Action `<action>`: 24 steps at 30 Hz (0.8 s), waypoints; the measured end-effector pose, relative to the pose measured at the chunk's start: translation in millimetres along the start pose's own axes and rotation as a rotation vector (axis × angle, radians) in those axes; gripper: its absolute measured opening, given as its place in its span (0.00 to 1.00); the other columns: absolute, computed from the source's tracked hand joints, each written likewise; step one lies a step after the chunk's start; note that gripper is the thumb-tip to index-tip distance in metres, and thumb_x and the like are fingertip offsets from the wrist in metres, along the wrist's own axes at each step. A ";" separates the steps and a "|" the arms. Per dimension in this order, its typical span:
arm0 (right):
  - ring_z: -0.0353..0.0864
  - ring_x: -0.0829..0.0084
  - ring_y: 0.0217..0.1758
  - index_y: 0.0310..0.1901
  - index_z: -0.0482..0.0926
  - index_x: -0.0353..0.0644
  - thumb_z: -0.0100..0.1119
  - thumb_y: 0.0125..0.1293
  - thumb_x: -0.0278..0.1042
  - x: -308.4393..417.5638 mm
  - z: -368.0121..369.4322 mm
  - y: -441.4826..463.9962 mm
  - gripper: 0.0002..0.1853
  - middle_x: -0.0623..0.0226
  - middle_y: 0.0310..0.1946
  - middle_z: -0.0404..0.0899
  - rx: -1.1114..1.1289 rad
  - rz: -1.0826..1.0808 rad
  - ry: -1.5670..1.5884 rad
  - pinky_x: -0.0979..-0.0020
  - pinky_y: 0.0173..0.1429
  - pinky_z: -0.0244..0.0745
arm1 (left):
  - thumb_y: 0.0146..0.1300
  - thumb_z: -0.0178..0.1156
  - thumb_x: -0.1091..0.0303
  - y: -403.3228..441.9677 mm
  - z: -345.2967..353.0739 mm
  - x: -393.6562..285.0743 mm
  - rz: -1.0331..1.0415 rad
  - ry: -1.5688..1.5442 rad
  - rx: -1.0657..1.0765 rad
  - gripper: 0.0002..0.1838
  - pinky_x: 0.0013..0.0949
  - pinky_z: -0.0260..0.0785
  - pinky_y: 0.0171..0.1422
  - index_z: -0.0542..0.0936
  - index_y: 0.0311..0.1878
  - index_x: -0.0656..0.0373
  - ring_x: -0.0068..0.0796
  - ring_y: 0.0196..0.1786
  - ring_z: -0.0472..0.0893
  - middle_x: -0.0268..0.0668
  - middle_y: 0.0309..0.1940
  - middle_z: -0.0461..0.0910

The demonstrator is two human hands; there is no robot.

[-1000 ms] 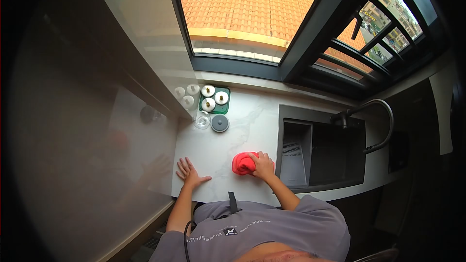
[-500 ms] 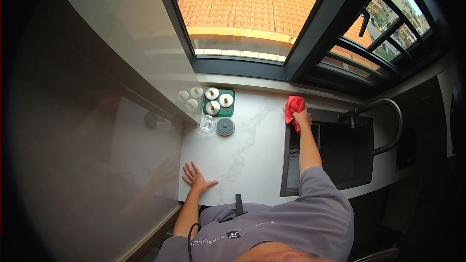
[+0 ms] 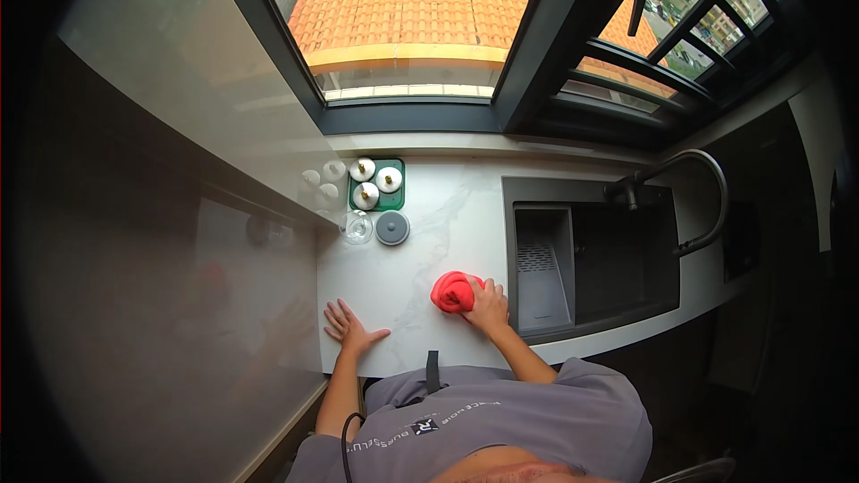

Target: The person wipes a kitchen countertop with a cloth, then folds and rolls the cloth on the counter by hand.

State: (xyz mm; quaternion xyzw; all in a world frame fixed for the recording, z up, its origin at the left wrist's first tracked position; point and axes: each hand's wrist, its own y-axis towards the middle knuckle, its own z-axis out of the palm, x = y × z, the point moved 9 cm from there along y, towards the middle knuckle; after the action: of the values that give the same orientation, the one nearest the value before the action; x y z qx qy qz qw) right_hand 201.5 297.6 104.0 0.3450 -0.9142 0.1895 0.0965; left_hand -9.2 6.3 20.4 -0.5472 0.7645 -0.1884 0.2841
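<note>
A bunched red cloth point(image 3: 455, 292) rests on the white marbled countertop point(image 3: 420, 255), left of the sink. My right hand point(image 3: 489, 306) grips it from the right side, fingers curled on it. Flat on the counter near the left wall, my left hand point(image 3: 354, 333) spreads its fingers and holds nothing.
A dark sink point(image 3: 617, 259) with a grey drain basket point(image 3: 542, 282) lies to the right, under a black curved faucet point(image 3: 711, 201). Back left stand a green tray point(image 3: 394, 191) with three white lidded jars point(image 3: 388, 180), a grey round lid point(image 3: 392, 227) and a clear glass dish point(image 3: 357, 229). Windows rise behind.
My right hand has brought the red cloth from the sink's back left corner leftward and toward me onto the counter. My left hand stays flat. The whole view has shifted slightly.
</note>
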 end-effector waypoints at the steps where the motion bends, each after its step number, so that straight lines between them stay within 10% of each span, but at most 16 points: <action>1: 0.73 0.54 0.47 0.67 0.68 0.67 0.78 0.44 0.46 2.0 10.1 -26.6 0.45 0.61 0.44 0.70 0.026 -0.021 0.013 0.53 0.46 0.76 | 0.29 0.77 0.30 -1.7 -1.7 0.1 -0.003 -0.001 -0.013 0.88 0.67 0.14 0.76 0.21 0.77 0.57 0.55 0.80 0.17 0.54 0.78 0.16; 19: 0.69 0.48 0.65 0.72 0.60 0.65 0.76 0.48 0.48 -25.4 -32.6 167.8 0.49 0.55 0.60 0.70 -0.069 0.293 0.139 0.48 0.64 0.71 | 0.27 0.78 0.29 -0.8 0.0 1.7 0.023 -0.017 -0.034 0.89 0.66 0.14 0.76 0.22 0.77 0.56 0.53 0.80 0.16 0.53 0.79 0.17; 24: 0.72 0.55 0.57 0.68 0.67 0.64 0.79 0.44 0.49 2.7 -11.9 65.2 0.46 0.61 0.52 0.72 -0.081 -0.053 0.075 0.52 0.55 0.73 | 0.27 0.77 0.29 1.1 -1.4 0.0 0.033 -0.016 -0.059 0.88 0.67 0.15 0.76 0.22 0.77 0.56 0.54 0.80 0.17 0.54 0.79 0.18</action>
State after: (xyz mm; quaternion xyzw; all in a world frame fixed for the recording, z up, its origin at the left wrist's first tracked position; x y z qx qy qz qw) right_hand 156.6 345.9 97.5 0.3575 -0.9074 0.1628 0.1497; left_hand -10.9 6.7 20.9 -0.5443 0.7762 -0.1567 0.2770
